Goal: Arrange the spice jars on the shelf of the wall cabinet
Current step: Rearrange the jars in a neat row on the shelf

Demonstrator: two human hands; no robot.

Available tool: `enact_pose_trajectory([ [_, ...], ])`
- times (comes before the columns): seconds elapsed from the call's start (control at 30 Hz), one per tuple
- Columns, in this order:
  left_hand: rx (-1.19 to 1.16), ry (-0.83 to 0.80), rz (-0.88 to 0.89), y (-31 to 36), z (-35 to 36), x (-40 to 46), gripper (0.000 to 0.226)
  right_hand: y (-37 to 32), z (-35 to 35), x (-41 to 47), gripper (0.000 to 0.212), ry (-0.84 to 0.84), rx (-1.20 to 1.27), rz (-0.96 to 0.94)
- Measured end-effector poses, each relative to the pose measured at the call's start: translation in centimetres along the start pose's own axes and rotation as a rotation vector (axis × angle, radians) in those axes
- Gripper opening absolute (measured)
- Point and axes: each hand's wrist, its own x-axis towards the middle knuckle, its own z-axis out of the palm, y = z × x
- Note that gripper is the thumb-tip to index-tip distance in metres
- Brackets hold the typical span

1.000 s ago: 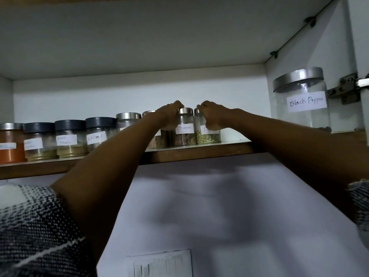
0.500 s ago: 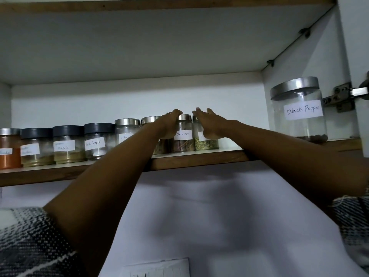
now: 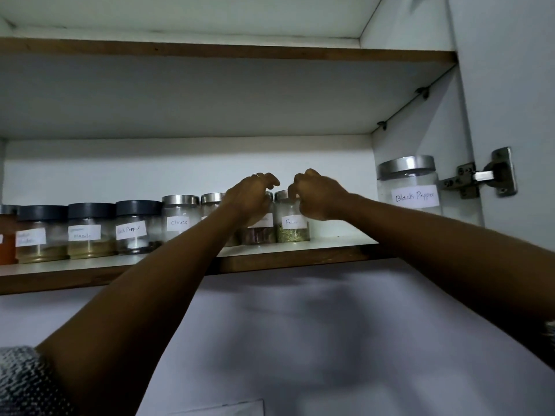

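A row of labelled glass spice jars stands on the cabinet shelf (image 3: pixel 300 250). My left hand (image 3: pixel 250 199) hovers with loosely curled fingers over the top of a brown-spice jar (image 3: pixel 259 234). My right hand (image 3: pixel 319 196), also loosely curled, is at the lid of a green-herb jar (image 3: pixel 291 232) beside it. Neither jar is lifted. To the left stand the Cloves jar (image 3: pixel 180 217), a steel-lidded jar (image 3: pixel 211 199) half hidden by my left arm, a Black Pepper jar (image 3: pixel 136 228), a masala jar (image 3: pixel 90 232), another dark-lidded jar (image 3: pixel 40 235) and an orange-spice jar (image 3: pixel 6 235).
A large steel-lidded jar labelled Black Pepper (image 3: pixel 410 187) stands at the shelf's right end against the cabinet side. A door hinge (image 3: pixel 486 175) is just right of it. Another shelf (image 3: pixel 240 54) spans overhead. A white wall (image 3: pixel 300 340) lies below the shelf.
Both hands gripped the two rightmost small jars a second ago, then opened; now their fingers are curled and raised at the lids. The camera has tilted, showing more of the upper shelf.
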Motion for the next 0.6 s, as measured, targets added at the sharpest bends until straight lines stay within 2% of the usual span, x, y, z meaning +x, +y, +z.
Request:
enact_pose_trajectory([
  [0.23,-0.150,0.049,0.107,6.5,-1.2,0.1,0.033,2.7,-8.5,-2.2,0.028,0.007,0.004,0.067],
  [0.47,-0.325,0.072,0.174,13.5,-2.2,0.6,0.036,5.5,-13.4,-5.8,0.022,-0.016,-0.003,0.158],
  [0.6,-0.380,0.031,0.185,16.6,-2.8,1.0,0.041,7.4,-15.4,-8.0,0.026,-0.115,0.018,0.216],
])
